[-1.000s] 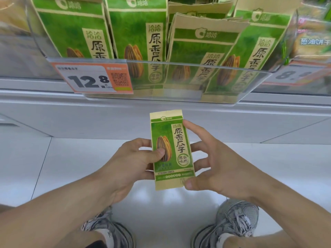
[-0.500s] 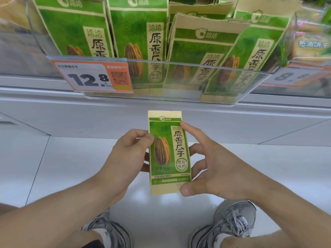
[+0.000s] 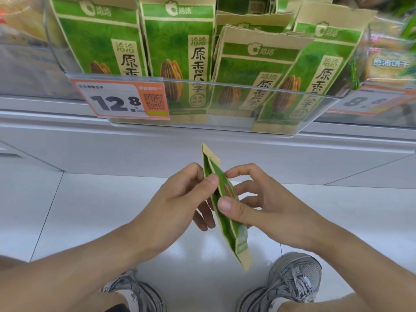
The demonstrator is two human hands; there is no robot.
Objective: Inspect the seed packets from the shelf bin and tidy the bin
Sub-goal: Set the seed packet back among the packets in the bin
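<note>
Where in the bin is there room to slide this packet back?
The bin is crowded: upright packets on the left and middle, leaning ones on the right. The only gap shows low at the front wall, between the middle and right-leaning packets. Both hands hold the packet.

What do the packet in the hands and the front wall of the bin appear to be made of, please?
Packet: seemingly kraft-style paper, matte tan edges with green print; any lining can't be seen. Bin front: clear, glossy, probably acrylic or similar plastic, since packets show through it.

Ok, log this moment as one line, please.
stage: inspecting | left hand: pinches seed packet | right hand: pinches it too | packet: edge-on | bin: untidied
</note>
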